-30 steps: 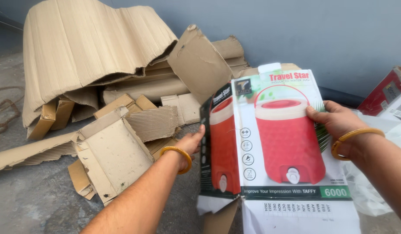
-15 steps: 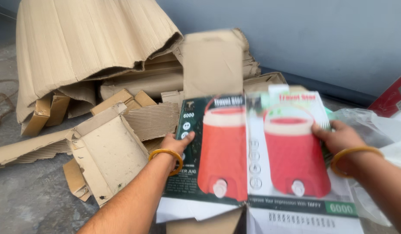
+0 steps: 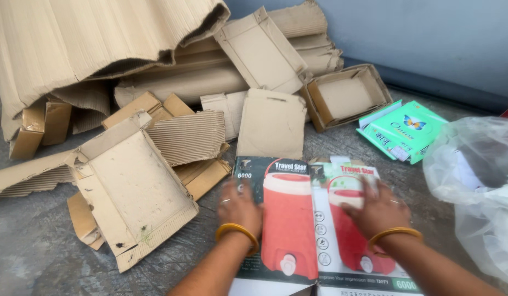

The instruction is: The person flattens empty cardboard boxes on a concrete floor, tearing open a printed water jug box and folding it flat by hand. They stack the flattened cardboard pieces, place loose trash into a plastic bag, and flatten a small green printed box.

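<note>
A flattened printed carton (image 3: 298, 230) with pictures of a red water cooler lies flat on the grey ground in front of me. My left hand (image 3: 240, 207) presses palm-down on its dark left panel, fingers spread. On the white right panel my right hand (image 3: 374, 208) rests palm-down, also spread. Both wrists wear a yellow bangle. Neither hand grips anything.
A heap of brown cardboard sheets (image 3: 100, 49) and flattened boxes (image 3: 133, 186) fills the left and back. An open shallow cardboard tray (image 3: 347, 96) and a green butterfly-printed box (image 3: 402, 130) lie at the back right. A clear plastic bag (image 3: 479, 181) sits at the right.
The carton was held up and unfolded in the air; now it lies flat on the ground with both hands pressing down on it.
</note>
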Demonstrator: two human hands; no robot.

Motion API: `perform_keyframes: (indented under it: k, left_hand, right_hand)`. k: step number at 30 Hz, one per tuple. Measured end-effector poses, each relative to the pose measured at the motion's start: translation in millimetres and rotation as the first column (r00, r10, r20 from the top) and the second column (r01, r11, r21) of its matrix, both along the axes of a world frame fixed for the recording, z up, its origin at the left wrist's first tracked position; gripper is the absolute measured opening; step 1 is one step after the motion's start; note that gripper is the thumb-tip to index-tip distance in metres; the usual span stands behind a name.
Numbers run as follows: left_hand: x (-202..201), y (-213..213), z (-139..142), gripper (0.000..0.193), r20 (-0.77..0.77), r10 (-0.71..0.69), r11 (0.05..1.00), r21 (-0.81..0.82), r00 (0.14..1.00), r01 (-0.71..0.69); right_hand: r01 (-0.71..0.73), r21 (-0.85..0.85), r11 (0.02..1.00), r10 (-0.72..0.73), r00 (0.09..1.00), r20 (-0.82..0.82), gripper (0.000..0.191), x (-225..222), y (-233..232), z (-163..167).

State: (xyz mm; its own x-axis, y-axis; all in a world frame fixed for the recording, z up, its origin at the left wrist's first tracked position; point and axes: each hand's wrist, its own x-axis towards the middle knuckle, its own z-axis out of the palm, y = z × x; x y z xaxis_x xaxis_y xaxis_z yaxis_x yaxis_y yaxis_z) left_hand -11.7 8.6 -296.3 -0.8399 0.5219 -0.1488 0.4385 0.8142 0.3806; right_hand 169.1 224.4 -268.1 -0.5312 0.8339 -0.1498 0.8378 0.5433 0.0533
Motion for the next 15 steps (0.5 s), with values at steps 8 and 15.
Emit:
perform_keyframes:
  k: [8, 15]
  left_hand:
    - [34, 41, -21, 0.067, -0.103, -0.486, 0.865, 0.086, 0.868, 0.494]
    - [17, 42, -38, 0.066, -0.028, -0.582, 0.813, -0.06, 0.813, 0.579]
  right_hand:
    - [-0.28, -0.048, 0.959, 0.279, 0.96, -0.023, 0.069, -42, -47, -36]
    - [-0.31, -0.037, 0.95, 0.312, 0.949, 0.038, 0.073, -36, -31, -78]
